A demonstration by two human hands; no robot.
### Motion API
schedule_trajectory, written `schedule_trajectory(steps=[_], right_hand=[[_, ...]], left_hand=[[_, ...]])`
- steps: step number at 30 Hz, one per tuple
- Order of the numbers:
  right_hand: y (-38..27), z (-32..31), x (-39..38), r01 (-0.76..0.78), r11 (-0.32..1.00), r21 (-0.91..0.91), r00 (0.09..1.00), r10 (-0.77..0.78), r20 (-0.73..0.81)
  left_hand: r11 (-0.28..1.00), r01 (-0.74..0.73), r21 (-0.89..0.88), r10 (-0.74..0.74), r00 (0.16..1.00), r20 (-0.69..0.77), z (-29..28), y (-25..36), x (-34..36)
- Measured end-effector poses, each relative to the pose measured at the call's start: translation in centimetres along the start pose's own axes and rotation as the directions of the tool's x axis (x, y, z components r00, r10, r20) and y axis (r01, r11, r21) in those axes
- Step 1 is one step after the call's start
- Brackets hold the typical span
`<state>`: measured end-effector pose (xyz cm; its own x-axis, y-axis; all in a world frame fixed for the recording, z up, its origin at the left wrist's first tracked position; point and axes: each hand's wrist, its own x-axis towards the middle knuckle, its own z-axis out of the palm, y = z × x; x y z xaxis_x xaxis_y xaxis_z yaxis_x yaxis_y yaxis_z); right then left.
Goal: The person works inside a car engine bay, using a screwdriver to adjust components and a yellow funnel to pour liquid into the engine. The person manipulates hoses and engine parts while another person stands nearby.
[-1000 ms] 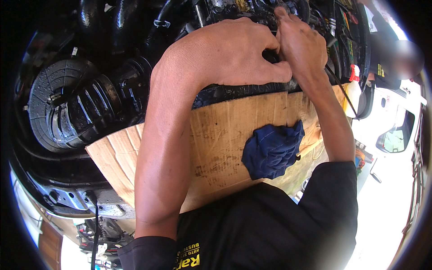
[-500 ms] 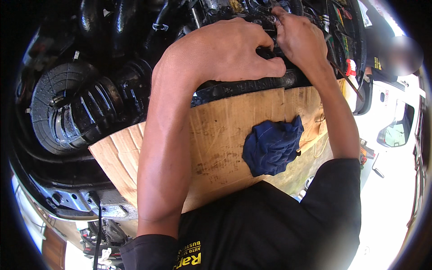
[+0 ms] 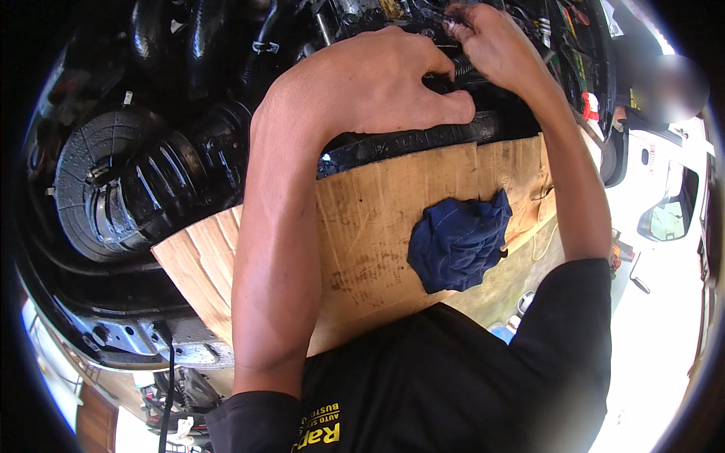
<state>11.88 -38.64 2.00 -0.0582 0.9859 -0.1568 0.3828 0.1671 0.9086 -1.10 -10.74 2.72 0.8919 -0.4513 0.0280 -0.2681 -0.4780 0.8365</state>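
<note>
My left hand [image 3: 377, 83] reaches over the black front crossmember [image 3: 423, 140] of an engine bay. Its thumb lies stretched along the top of that bar, apart from the index finger; the other fingertips are hidden behind the hand. To its right, my right hand [image 3: 502, 49] is deeper among the engine parts, fingers closed in a pinch. Whatever small dark part it grips cannot be made out. A ribbed black tube [image 3: 462, 65] shows between the two hands. Below them, a crumpled dark blue cloth [image 3: 461, 245] lies on a stained cardboard sheet [image 3: 362, 219] draped over the car's front.
A ribbed black air intake duct [image 3: 155, 185] and thick black hoses [image 3: 204, 38] fill the left side. A red-and-white object [image 3: 590, 106] sits at the bay's right edge. Beyond are another person [image 3: 646, 83] and a white vehicle [image 3: 657, 174]; a motorcycle [image 3: 192, 392] stands lower left.
My right hand has shifted slightly left and up, its fingers now bent into a pinch. My left hand stays nearly in place. The cloth and cardboard have not moved.
</note>
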Motion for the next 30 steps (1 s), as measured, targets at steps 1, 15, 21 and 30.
schedule_trajectory(steps=[1,15,21,30], right_hand=[[0.3,-0.7,-0.1,0.024,0.999,0.021,1.0,-0.024,-0.005],[-1.0,-6.4,7.4,-0.805,0.507,0.309,0.558,0.467,0.686],[-1.1,-6.8,7.7,-0.833,0.321,0.451,0.547,0.601,0.582],[-2.9,-2.5,6.3,-0.825,0.412,0.387,0.565,0.569,0.598]], left_hand=[[1.0,0.015,0.007,-0.015,1.0,0.025,-0.1,0.1,0.0],[0.999,-0.039,-0.035,0.039,0.999,-0.006,0.0,0.0,-0.1],[0.999,-0.02,-0.031,0.02,1.0,-0.012,-0.1,-0.6,-0.4],[1.0,0.011,0.002,-0.011,1.0,0.02,-0.2,0.3,-0.2]])
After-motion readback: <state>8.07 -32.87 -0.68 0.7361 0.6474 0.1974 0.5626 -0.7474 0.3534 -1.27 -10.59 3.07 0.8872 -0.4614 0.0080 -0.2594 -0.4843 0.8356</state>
